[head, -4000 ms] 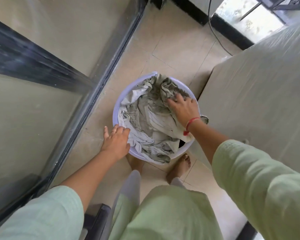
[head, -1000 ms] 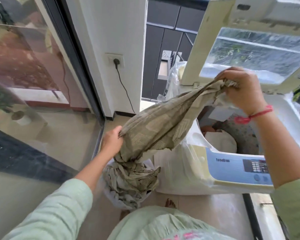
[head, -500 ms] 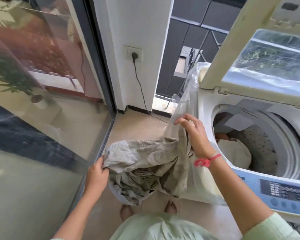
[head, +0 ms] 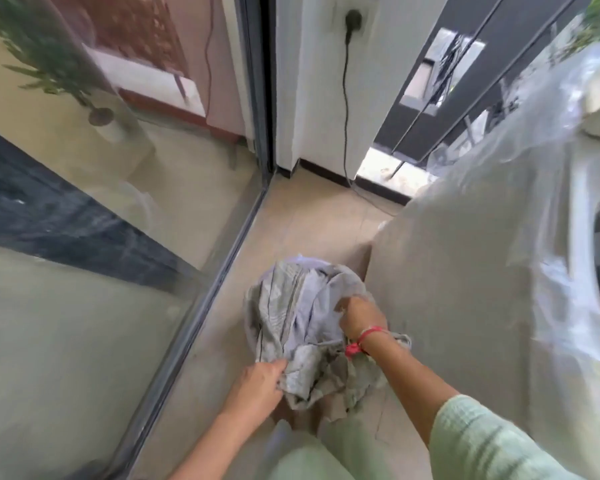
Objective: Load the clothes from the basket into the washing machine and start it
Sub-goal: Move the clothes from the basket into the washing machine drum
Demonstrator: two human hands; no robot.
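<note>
Bright daylight, reflections across the glass panel (head: 66, 306) (motion blur, wide-angle edge bending).

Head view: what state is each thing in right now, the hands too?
Basket: on the floor, holding clothes.
Clothes: bunched in the basket, spilling over its near rim.
Left hand: grips a cloth edge.
Right hand: grips the clothes.
Washer: draped in clear plastic; drum mouth shows at the right edge.
Plug: in the wall socket.
</note>
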